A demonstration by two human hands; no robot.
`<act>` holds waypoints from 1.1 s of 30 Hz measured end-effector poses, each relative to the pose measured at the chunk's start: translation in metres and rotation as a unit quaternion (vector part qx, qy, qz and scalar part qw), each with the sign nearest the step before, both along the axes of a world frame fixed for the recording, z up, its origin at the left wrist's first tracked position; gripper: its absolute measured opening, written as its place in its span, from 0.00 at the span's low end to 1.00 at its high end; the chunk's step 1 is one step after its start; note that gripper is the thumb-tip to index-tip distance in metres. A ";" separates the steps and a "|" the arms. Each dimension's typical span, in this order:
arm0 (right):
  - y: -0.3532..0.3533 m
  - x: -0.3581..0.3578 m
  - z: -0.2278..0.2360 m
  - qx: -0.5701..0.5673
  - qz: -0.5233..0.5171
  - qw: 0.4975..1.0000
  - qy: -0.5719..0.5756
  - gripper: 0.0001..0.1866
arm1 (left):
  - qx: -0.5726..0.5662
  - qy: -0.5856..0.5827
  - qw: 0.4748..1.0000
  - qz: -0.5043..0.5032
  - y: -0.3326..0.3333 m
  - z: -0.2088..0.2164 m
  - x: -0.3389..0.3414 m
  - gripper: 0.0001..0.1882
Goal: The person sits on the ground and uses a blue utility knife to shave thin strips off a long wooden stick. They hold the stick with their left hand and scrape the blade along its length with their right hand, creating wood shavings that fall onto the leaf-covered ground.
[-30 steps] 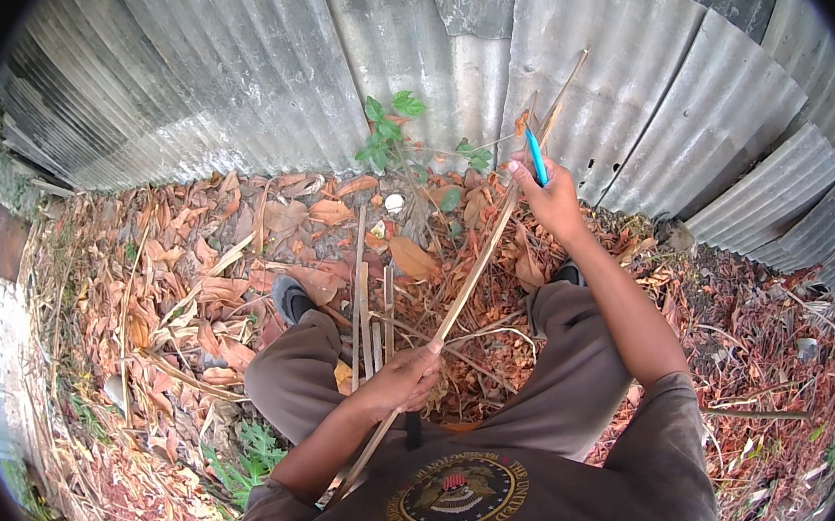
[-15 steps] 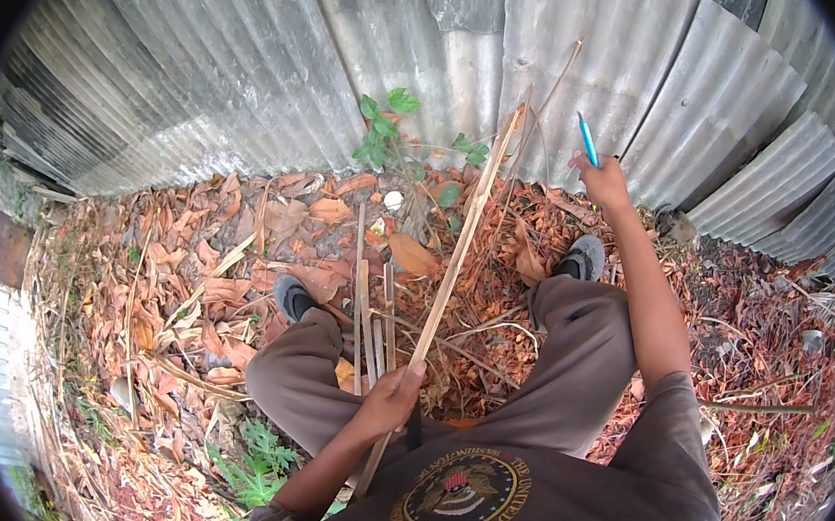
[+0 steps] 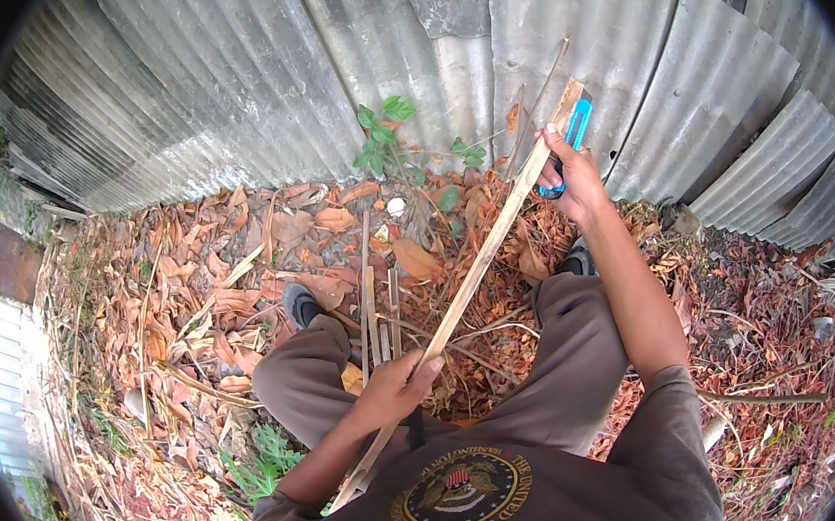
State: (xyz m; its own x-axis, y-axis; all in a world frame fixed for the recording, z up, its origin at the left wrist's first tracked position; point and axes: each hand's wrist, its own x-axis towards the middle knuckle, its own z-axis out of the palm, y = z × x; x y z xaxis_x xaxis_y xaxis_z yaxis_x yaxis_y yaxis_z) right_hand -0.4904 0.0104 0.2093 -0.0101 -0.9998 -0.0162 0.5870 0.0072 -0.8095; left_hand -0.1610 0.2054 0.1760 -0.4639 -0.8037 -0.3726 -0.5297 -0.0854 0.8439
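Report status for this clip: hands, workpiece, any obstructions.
Left hand gripping the long wooden strip low down. Right hand at its top end, holding a blue utility knife. Cut strips lie between the knees.

Single head-worn fisheye, steeply downward and close over lap, leaf-strewn ground (image 3: 235, 273), probably fence-facing.

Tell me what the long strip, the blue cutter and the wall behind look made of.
Long strip: pale, fibrous, probably split bamboo or wood.
Blue cutter: glossy blue casing, likely plastic; its blade cannot be made out.
Wall: dull grey ribbed sheets, seemingly corrugated metal.
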 end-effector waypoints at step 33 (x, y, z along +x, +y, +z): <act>0.009 0.072 -0.022 -0.241 -0.012 0.615 0.751 0.33 | 0.113 0.213 0.958 0.157 -0.135 0.011 -0.042 0.19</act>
